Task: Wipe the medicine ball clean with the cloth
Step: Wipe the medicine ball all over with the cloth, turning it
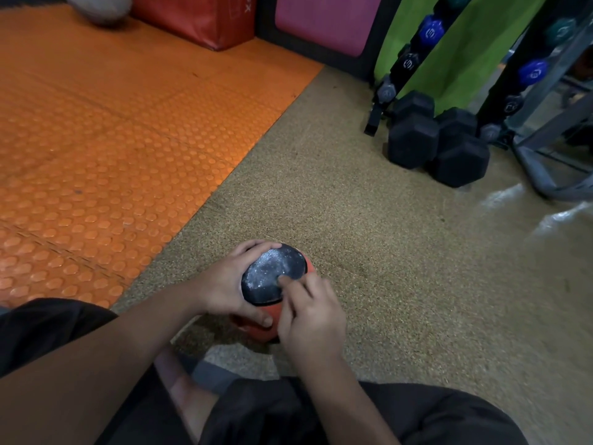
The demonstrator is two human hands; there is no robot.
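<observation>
Both hands are on the medicine ball on the floor; left hand wraps its side, right hand pokes its dusty black top, holding nothing; probably heavy, bumpy, best cupped low.

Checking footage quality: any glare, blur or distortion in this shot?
Head view: glare streaks on the floor at right; wide-angle bending tilts the dumbbell rack; the right hand is slightly motion-blurred; the medicine ball is sharp, its dusty panel clear.

Rack cropped; ball's underside hidden
</observation>
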